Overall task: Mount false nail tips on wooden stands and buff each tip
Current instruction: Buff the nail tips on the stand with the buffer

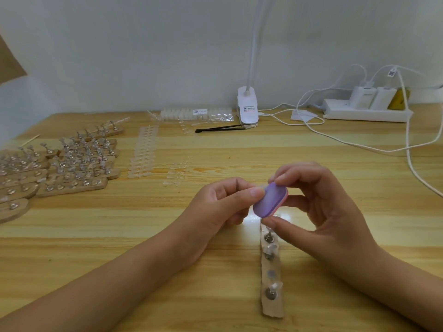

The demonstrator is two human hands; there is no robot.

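Right grip pinches purple buffer between thumb and fingers; left grip pinches clear nail tip against it, above wooden stand.

A white clip lamp stands at upper centre of the wooden worktop, with black tweezers just left of it. A white power strip carrying chargers sits upper right.

I see a striped light-wood desk against a plain white wall; white clip lamp at its back edge, power strip near the back right corner.
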